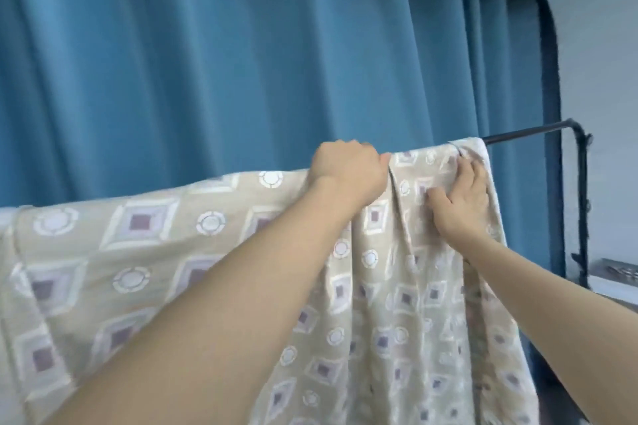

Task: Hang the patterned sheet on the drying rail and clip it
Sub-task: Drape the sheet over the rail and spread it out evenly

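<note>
I am standing close to a dark metal drying rail (524, 133) that is running across the view and bending down into an upright post at its right end. Behind it, a deep blue curtain (207, 55) is hanging in long folds and filling most of the background, with a pale wall (600, 45) showing to the right. Low on the right, a light-coloured ledge (614, 278) is peeking out, too blurred to make out further.

The patterned sheet (145, 252), beige with white diamonds, purple squares and white circles, is draping over the rail and falling toward me in folds. My left hand (348, 171) is curling into a fist along the top, gripping a bunch of the sheet at the rail. My right hand (461, 200) is lying just beside it with fingers spread fairly wide, pressing flat on the cloth near its right edge.
</note>
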Action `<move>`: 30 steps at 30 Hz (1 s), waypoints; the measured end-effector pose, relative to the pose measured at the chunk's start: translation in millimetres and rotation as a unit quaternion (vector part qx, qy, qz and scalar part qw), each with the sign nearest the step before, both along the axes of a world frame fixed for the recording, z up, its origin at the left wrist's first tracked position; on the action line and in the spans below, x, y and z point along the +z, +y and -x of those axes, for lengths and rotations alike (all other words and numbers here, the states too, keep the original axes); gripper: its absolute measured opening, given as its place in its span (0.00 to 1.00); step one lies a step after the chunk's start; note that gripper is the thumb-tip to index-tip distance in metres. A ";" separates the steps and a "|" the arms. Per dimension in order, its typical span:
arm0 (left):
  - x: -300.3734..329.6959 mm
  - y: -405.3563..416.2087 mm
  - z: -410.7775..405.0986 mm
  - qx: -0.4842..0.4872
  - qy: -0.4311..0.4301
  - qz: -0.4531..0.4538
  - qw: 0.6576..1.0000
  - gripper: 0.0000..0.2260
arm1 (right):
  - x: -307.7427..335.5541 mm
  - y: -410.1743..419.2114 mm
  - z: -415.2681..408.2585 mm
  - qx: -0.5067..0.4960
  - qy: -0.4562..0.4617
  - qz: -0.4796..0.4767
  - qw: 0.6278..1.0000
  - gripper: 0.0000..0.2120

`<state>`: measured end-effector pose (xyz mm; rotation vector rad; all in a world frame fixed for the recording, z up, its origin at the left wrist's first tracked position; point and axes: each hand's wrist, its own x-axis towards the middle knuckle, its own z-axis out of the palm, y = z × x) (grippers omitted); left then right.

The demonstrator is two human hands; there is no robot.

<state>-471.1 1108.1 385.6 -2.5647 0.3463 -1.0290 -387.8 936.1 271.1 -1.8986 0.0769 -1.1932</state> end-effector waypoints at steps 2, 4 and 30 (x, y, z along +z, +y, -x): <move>1.9 -35.9 -18.3 -0.021 0.027 -0.009 0.999 0.19 | -8.6 -20.7 -5.2 -0.026 0.043 0.000 0.999 0.40; 2.2 -60.4 -34.9 -0.027 0.048 -0.010 0.998 0.20 | -13.4 -37.2 -9.2 -0.030 0.056 -0.012 0.998 0.42; 24.1 -130.9 -115.1 -0.001 0.219 0.125 0.968 0.38 | 236.6 -172.0 -77.8 0.124 0.050 0.017 0.991 0.10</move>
